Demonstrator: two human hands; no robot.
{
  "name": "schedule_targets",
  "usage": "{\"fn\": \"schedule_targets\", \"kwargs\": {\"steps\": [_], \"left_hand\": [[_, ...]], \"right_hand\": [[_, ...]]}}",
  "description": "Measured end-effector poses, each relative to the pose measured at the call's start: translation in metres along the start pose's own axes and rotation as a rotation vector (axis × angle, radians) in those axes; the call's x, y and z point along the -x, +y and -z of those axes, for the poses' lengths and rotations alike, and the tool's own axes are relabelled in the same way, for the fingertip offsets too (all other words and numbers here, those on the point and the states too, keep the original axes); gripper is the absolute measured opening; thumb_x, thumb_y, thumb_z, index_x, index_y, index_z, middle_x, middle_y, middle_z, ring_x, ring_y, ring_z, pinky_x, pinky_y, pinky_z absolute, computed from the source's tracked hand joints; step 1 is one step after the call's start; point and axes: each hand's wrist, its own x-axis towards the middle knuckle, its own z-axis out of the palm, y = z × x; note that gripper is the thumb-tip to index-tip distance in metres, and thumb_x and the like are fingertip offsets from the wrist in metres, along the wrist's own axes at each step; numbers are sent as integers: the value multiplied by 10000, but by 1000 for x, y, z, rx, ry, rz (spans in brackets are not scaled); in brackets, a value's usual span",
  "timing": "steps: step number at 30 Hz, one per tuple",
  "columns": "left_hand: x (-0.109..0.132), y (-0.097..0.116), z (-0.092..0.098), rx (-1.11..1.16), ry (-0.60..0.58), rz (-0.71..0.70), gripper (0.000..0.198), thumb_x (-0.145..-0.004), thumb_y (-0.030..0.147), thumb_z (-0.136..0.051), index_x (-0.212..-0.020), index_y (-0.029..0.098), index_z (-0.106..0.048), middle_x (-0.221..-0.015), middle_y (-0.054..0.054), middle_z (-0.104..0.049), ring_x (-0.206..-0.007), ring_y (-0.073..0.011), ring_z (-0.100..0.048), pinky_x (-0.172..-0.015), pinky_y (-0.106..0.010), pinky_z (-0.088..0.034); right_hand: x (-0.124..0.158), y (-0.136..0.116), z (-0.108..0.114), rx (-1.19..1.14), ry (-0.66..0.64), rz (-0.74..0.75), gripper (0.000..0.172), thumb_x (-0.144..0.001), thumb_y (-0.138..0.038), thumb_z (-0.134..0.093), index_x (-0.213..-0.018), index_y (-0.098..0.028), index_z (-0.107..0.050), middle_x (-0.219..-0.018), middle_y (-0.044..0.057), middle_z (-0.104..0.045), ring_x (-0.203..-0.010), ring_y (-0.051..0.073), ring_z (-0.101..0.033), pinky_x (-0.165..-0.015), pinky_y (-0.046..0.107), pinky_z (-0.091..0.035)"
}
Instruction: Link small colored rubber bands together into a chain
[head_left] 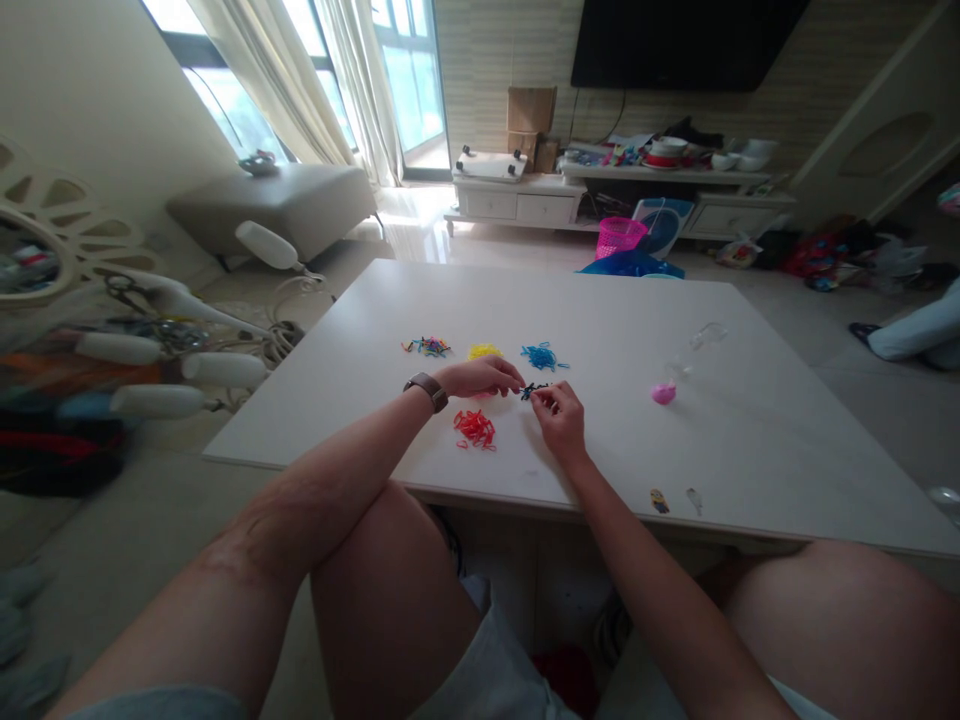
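Note:
My left hand [484, 377], with a dark watch [426, 390] on the wrist, reaches over the table to a small pile of black pieces [535, 389]. Its thumb and fingers come together at the pile's left side. On the other side, my right hand [559, 412] is closed in a pinch right beside the same pile. What either hand holds is too small to make out. Around them lie piles of small loop-shaped pieces: red [475, 429], yellow [484, 352], blue [541, 355] and mixed colours [427, 346]. A pink pile is mostly hidden under my left hand.
Toward the right of the white table [787, 450] lie a pink lump [663, 393] and a clear plastic container [708, 335]. A small yellow figure piece [659, 500] and a clear piece [694, 500] sit near the front edge. Behind the table stands a pink basket [621, 236].

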Motion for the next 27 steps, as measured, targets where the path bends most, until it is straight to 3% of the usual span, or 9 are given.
{"fn": "schedule_targets", "kwargs": {"steps": [11, 20, 27], "left_hand": [[2, 0, 0, -339, -15, -133, 245, -693, 350, -807, -820, 142, -777, -695, -14, -650, -621, -99, -522, -564, -230, -365], [2, 4, -2, -345, -18, -138, 199, -698, 323, -771, -743, 131, -743, -655, -3, -604, -600, -94, -481, -562, -232, -362], [-1, 5, 22, -421, 92, -210, 149, -660, 266, -738, -710, 126, -722, -651, -11, -616, -612, -104, -496, -586, -238, -382]], "right_hand": [[0, -1, 0, -13, 9, -14, 151, -922, -307, -635, -828, -201, -689, -829, 10, -586, -658, 137, -526, -610, 291, -442], [0, -1, 0, 3, -31, 18, 151, -939, -277, -600, -815, -202, -641, -837, 10, -559, -702, 146, -520, -623, 292, -424], [-1, 0, -3, -25, 38, -8, 129, -935, -253, -552, -818, -206, -579, -870, 18, -540, -733, 155, -521, -625, 293, -428]]}}
